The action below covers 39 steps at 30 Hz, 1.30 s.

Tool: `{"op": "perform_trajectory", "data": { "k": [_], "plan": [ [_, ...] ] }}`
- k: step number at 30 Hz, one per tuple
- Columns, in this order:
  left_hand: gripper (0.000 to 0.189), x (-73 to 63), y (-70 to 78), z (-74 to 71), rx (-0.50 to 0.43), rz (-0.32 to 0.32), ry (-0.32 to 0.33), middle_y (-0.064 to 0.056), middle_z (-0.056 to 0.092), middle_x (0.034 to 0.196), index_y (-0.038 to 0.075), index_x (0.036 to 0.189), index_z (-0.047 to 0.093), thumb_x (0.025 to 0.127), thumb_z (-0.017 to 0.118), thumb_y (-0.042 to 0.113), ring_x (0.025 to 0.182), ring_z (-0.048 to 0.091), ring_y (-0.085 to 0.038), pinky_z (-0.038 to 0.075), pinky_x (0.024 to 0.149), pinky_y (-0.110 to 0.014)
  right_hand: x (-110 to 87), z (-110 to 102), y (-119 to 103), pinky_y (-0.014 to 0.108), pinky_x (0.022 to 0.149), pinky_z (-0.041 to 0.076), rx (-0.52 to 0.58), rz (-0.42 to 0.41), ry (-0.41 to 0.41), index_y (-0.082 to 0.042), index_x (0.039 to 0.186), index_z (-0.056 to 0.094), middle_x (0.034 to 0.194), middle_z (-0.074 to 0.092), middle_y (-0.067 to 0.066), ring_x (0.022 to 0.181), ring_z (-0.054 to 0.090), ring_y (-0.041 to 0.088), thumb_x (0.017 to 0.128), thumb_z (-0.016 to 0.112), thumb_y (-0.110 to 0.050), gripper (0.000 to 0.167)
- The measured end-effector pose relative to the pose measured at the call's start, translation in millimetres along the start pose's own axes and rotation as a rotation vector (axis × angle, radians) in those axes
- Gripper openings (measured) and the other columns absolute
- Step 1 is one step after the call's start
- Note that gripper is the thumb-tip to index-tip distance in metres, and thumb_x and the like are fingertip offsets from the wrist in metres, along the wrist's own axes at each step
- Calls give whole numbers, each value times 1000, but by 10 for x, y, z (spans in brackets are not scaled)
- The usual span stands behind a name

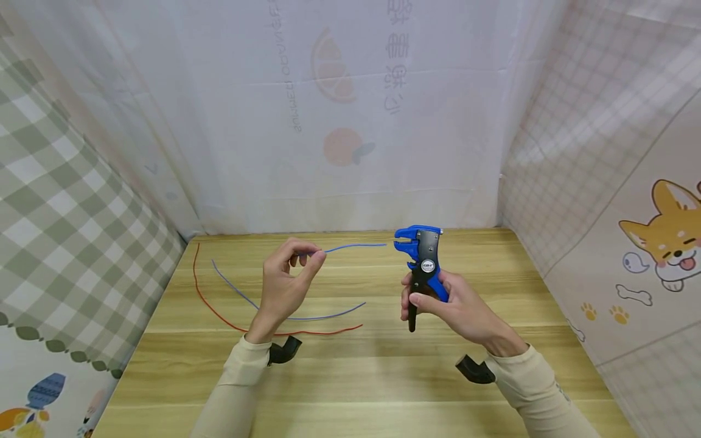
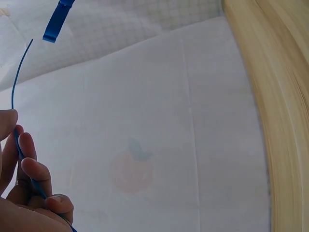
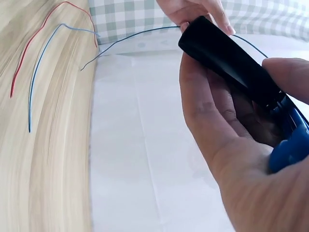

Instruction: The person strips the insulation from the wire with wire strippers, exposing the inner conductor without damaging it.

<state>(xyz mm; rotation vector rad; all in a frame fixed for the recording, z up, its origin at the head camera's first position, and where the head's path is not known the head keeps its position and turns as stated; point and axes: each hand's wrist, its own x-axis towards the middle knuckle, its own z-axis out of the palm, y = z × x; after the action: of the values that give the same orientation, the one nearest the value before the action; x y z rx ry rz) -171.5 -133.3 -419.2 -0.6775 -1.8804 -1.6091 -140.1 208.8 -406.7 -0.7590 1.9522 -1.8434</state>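
Note:
My left hand (image 1: 287, 277) pinches a blue wire (image 1: 356, 245) between thumb and fingers, above the table. One end of that wire points right, just short of the open blue jaws of a wire stripper (image 1: 424, 252). In the left wrist view, the wire (image 2: 13, 92) also runs down across the curled fingers. My right hand (image 1: 454, 304) grips the stripper's black and blue handles, holding the tool upright with its jaws facing left. The right wrist view shows the black handle (image 3: 227, 58) up close; the jaws are outside that view.
A second blue wire (image 1: 328, 317) and a red wire (image 1: 210, 310) lie curved on the wooden table (image 1: 328, 389), partly behind the left hand and forearm. White and checked cloths (image 1: 82, 170) hang around the back and sides. Black mounts (image 1: 475, 370) stick out from both wrists.

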Motion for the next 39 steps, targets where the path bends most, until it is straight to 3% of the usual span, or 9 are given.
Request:
{"op": "perform_trajectory", "data": {
  "k": [6,11,21,27,39],
  "plan": [
    [10,10,23,5,-15,-6,6,-18,72,94,-5,102,75,96,78,-13,85,54,-8,43,74,-23,-12,21,-17,47,101,68,65,-5,-44,4,148,50,115,72,11,102,78,26,118,52,-1,31],
    [9,16,46,2,-20,-16,6,-17,73,96,-5,102,75,97,77,-12,86,55,-7,43,75,-20,5,45,-23,41,101,66,151,-41,-46,1,148,50,112,71,7,101,74,22,118,47,1,31],
    [8,27,109,9,-33,-31,-4,-16,73,98,-4,104,76,98,76,-10,86,56,-8,45,77,-18,50,62,-54,35,92,63,351,-153,-154,-1,132,52,110,71,6,99,70,20,114,32,8,29],
    [9,24,136,37,-38,-28,-10,-15,73,96,-1,103,77,98,77,-9,85,56,-9,44,75,-21,44,81,-57,35,89,64,368,-214,-195,0,128,52,108,70,7,97,69,20,111,30,10,30],
    [9,6,175,69,-30,-33,1,-13,71,95,-1,102,76,98,77,-9,85,55,-8,44,76,-18,10,121,-148,38,89,67,387,-239,-243,1,127,56,108,73,5,99,72,18,108,27,11,36]
  ]
}}
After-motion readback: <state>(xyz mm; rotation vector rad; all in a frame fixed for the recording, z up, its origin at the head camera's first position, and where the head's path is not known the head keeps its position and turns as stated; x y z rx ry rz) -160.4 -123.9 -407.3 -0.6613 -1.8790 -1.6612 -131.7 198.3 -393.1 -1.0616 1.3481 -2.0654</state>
